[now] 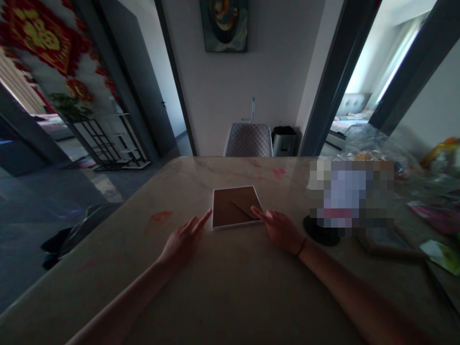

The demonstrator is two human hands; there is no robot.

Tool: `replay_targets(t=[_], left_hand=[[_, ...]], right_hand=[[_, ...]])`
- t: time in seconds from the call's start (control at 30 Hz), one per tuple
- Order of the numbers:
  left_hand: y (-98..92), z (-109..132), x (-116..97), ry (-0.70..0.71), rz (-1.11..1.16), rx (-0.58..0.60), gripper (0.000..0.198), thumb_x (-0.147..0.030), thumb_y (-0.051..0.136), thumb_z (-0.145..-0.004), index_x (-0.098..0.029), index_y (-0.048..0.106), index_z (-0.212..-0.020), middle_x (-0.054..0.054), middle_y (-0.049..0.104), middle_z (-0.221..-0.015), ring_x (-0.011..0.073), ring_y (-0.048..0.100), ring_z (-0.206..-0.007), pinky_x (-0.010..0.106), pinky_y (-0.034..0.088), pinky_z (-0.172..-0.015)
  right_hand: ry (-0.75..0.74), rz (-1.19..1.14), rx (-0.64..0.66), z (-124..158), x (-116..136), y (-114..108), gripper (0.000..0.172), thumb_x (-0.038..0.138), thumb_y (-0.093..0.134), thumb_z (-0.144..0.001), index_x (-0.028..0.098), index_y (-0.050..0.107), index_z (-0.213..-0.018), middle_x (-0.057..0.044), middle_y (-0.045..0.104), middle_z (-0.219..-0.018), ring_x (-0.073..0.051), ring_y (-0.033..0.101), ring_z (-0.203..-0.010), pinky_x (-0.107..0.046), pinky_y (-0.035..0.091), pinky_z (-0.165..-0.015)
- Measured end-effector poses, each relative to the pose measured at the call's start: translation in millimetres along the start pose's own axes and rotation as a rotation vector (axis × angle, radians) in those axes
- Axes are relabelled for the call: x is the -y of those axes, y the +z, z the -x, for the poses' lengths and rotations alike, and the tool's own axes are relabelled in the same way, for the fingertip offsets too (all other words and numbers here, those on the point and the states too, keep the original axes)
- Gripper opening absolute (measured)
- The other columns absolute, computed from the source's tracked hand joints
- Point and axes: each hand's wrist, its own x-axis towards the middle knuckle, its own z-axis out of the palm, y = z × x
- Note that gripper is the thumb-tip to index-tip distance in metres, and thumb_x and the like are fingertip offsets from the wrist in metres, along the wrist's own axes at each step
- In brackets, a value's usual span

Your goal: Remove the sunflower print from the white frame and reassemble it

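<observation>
A flat, nearly square brown panel with a thin white rim [230,207] lies on the table in front of me. A thin diagonal line or strip [241,208] crosses its brown face; I cannot tell whether it is a loose stick or the edge of a flap. My left hand [185,237] is beside the panel's left edge, its index finger stretched out with the tip at or just short of the rim. Over the right edge reaches my right hand [282,231], index finger extended onto the brown face near the strip's lower end. Neither hand grips anything.
On the table's right stand a black round base [321,231], a blurred-out object [347,191], clear plastic bags [377,143] and a green-and-white packet [442,256]. A quilted chair [249,139] is beyond the far edge. A dark bag-like item [82,230] is at the left.
</observation>
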Motion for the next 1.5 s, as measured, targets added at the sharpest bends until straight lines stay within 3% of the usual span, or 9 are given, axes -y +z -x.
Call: replay_targets(t=[0.2, 0.3, 0.53, 0.7, 0.9, 1.0, 1.23, 1.37, 1.5], left_hand=[[-2.5, 0, 2, -0.04, 0.097, -0.009, 0.033, -0.036, 0.032, -0.088, -0.022, 0.063, -0.092, 0.003, 0.065, -0.087, 0.0176, 0.059, -0.081, 0.028, 0.044, -0.07], [-0.6, 0, 0, 0.019, 0.107, -0.05, 0.034, -0.036, 0.034, -0.088, -0.021, 0.058, -0.106, 0.004, 0.064, -0.094, 0.0182, 0.058, -0.086, 0.03, 0.045, -0.075], [9.8, 5, -16, 0.185, 0.133, -0.064, 0.036, -0.036, 0.035, -0.088, -0.018, 0.056, -0.111, 0.007, 0.062, -0.11, 0.0184, 0.056, -0.101, 0.033, 0.043, -0.088], [13.6, 11, -27, 0.205, 0.086, -0.069, 0.037, -0.039, 0.041, -0.085, -0.016, 0.056, -0.111, 0.01, 0.062, -0.111, 0.0203, 0.057, -0.101, 0.035, 0.046, -0.088], [9.2, 14, -41, 0.373, 0.182, -0.052, 0.042, -0.039, 0.045, -0.082, -0.018, 0.052, -0.118, 0.009, 0.055, -0.123, 0.0237, 0.043, -0.12, 0.041, 0.037, -0.099], [2.4, 13, -45, 0.482, 0.256, 0.041, 0.04, -0.037, 0.044, -0.084, -0.025, 0.05, -0.121, 0.003, 0.051, -0.128, 0.0228, 0.034, -0.126, 0.044, 0.03, -0.104], [5.3, 11, -40, 0.451, 0.304, 0.086, 0.041, -0.036, 0.042, -0.085, -0.024, 0.047, -0.124, 0.004, 0.05, -0.128, 0.022, 0.033, -0.127, 0.045, 0.026, -0.105], [7.8, 12, -39, 0.399, 0.269, 0.038, 0.037, -0.034, 0.04, -0.086, -0.024, 0.051, -0.12, 0.004, 0.05, -0.129, 0.0208, 0.038, -0.124, 0.044, 0.027, -0.105], [5.8, 15, -38, 0.261, 0.277, -0.073, 0.045, -0.036, 0.041, -0.086, -0.022, 0.04, -0.128, 0.007, 0.046, -0.132, 0.0213, 0.038, -0.124, 0.043, 0.03, -0.103]], right_hand=[[0.393, -0.146, -0.186, -1, -9, 7, 0.036, 0.032, 0.034, -0.088, 0.013, 0.055, -0.11, -0.011, 0.059, -0.09, -0.021, 0.054, -0.087, -0.035, 0.042, -0.079], [0.46, -0.187, -0.09, -3, -10, 10, 0.037, 0.04, 0.035, -0.087, 0.017, 0.064, -0.086, -0.011, 0.06, -0.094, -0.022, 0.053, -0.093, -0.038, 0.038, -0.087], [0.594, -0.456, -0.028, -5, -3, 15, 0.045, 0.049, 0.037, -0.082, 0.013, 0.065, -0.082, -0.017, 0.052, -0.12, -0.025, 0.042, -0.116, -0.037, 0.03, -0.097], [0.643, -0.661, -0.062, -10, -5, 14, 0.04, 0.048, 0.037, -0.08, 0.018, 0.056, -0.062, -0.011, 0.063, -0.094, -0.023, 0.054, -0.097, -0.036, 0.036, -0.087], [0.805, -1.034, -0.316, -22, 6, -7, 0.032, 0.042, 0.05, -0.07, 0.018, 0.051, -0.091, -0.003, 0.062, -0.076, -0.018, 0.059, -0.072, -0.03, 0.044, -0.066], [0.794, -1.073, -0.452, -26, 22, -15, 0.038, 0.04, 0.056, -0.067, 0.019, 0.045, -0.097, -0.001, 0.061, -0.076, -0.015, 0.057, -0.066, -0.027, 0.044, -0.061], [0.764, -0.892, -0.278, -17, 48, -5, 0.032, 0.05, 0.055, -0.07, 0.021, 0.043, -0.059, 0.0, 0.052, -0.056, -0.015, 0.051, -0.053, -0.028, 0.042, -0.051], [0.653, -0.865, -0.372, -15, 42, -2, 0.026, 0.046, 0.049, -0.078, 0.021, 0.046, -0.071, -0.001, 0.057, -0.061, -0.015, 0.055, -0.056, -0.027, 0.044, -0.054], [0.433, -0.582, -0.453, -13, 31, -6, 0.02, 0.036, 0.045, -0.084, 0.018, 0.053, -0.088, -0.007, 0.062, -0.078, -0.018, 0.059, -0.073, -0.031, 0.047, -0.069]])
